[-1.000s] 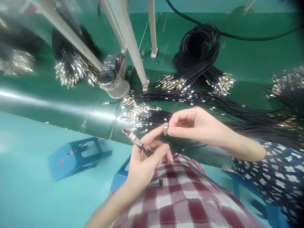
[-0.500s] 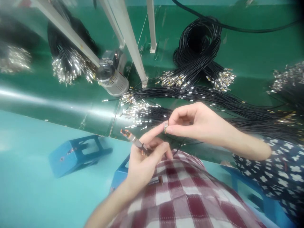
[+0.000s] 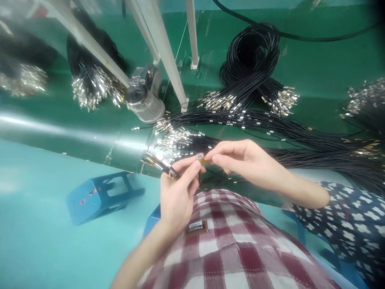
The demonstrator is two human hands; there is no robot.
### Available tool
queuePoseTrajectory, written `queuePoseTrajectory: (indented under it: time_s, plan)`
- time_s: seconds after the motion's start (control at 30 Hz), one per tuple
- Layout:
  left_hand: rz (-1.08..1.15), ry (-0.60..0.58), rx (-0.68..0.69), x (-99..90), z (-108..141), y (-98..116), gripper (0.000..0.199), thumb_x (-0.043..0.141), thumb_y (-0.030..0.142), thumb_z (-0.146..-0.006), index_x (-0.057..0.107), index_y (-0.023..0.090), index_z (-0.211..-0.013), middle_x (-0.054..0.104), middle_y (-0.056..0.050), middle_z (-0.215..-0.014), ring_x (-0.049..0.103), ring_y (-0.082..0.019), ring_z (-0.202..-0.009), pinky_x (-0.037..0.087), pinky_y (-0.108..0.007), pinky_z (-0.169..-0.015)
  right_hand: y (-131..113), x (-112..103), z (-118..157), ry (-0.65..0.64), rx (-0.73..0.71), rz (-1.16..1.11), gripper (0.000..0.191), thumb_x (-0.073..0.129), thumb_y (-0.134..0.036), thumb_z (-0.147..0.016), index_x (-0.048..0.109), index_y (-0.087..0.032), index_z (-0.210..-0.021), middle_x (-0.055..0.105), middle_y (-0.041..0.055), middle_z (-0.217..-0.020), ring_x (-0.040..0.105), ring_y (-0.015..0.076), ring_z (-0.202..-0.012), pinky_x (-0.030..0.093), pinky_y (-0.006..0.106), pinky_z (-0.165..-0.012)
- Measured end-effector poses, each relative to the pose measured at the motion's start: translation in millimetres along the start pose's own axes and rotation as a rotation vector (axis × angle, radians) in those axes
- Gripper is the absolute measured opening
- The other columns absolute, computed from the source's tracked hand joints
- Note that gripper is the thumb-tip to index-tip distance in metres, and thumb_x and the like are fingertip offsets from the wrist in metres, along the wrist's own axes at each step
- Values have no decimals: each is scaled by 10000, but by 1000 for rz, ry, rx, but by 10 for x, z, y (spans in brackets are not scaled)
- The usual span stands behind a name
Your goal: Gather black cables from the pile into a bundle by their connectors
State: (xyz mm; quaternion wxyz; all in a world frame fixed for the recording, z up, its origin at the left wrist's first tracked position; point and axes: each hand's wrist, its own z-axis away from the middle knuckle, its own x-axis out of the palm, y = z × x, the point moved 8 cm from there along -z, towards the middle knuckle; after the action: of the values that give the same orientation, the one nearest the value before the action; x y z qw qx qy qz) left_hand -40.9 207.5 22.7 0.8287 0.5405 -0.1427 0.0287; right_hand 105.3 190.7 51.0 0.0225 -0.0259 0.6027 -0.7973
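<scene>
My left hand (image 3: 179,190) is closed around several black cables, whose silver and copper-coloured ends (image 3: 159,162) stick out to the left of it. Between its thumb and index fingertip sits a small silver connector (image 3: 199,157). From that connector a thin yellowish strip (image 3: 205,159) runs toward my right hand (image 3: 240,158), whose thumb and index finger are pinched at the strip's other end. Just beyond both hands lies a bundle of black cables with silver ends (image 3: 176,138). The part of the cables inside my left palm is hidden.
On the green surface are a coiled black cable bundle (image 3: 251,60), a long cable bundle (image 3: 288,128) and a grey-white cylindrical device (image 3: 147,102) beside pale metal legs (image 3: 168,56). A blue stool (image 3: 87,200) stands lower left. Someone's patterned dark clothing (image 3: 355,220) shows at right.
The silver connector has passed from my right fingertips to my left thumb and index finger. My right fingers have moved slightly left and now pinch the yellowish strip. The held cable ends have fanned out.
</scene>
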Motion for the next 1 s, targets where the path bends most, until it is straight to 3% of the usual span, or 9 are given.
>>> queuePoseTrajectory:
  time_s: [0.2,0.43,0.6,0.8,1.0]
  plan:
    - [1,14,5,-16,-31,-17,96,730,219,-774,758,166,-849,632,0,-672,390,-9,-431,342,-177,-443,143,13,-26,99,44,-126,255,591,-337,-875,734,-128,-857,574,-26,-588,465,65,-501,398,200,-501]
    - [57,66,-14,-70,-47,-30,95,740,238,-756,744,168,-819,618,4,-651,404,-18,-424,347,-177,-437,248,59,-91,140,86,-203,282,601,-389,-876,726,-142,-926,699,40,-901,510,46,-465,413,210,-461]
    - [65,72,-20,-76,-62,-19,101,747,232,-737,740,161,-810,597,5,-614,417,-30,-439,315,-163,-419,192,129,-130,111,40,-232,337,686,-466,-803,699,-133,-845,656,8,-718,510,65,-522,440,205,-504]
    - [66,61,-18,-66,-70,-34,116,738,214,-743,740,157,-843,530,28,-514,375,-31,-420,258,-157,-408,176,201,-147,98,88,-238,304,811,-383,-676,659,-125,-732,654,14,-702,533,82,-570,471,217,-536]
    - [129,-37,-67,-49,-66,-87,239,786,167,-683,695,197,-902,578,50,-584,399,-19,-438,379,-164,-498,172,158,-157,98,24,-227,246,792,-343,-701,674,-128,-720,665,14,-699,546,87,-581,474,216,-544]
